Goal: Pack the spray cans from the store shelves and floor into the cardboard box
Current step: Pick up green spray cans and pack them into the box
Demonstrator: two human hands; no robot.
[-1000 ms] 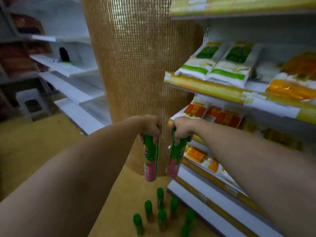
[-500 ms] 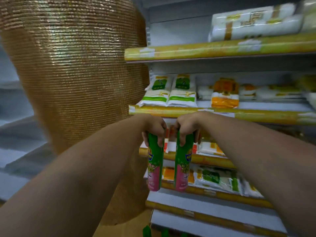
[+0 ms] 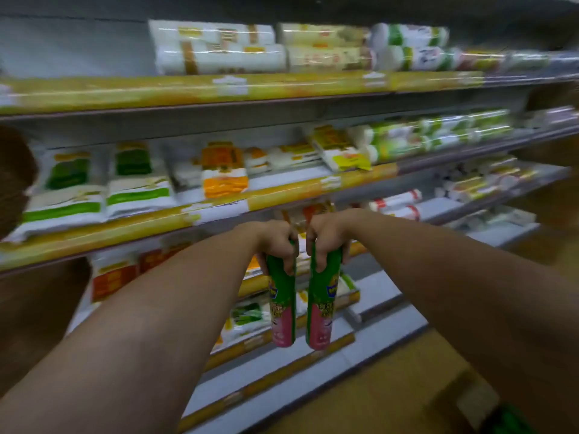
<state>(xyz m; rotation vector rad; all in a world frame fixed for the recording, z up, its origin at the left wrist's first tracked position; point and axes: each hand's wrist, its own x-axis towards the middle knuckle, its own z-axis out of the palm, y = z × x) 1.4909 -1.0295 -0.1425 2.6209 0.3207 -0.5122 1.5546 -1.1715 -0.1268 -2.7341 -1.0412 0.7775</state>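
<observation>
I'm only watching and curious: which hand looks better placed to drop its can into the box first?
Probably the right hand: its spray can hangs nearer the cardboard box at lower right.

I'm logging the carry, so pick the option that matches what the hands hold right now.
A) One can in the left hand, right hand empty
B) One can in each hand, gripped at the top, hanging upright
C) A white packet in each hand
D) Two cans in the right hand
B: the left hand grips the top of the left spray can and the right hand the right spray can, both hanging upright before the shelves.
</observation>
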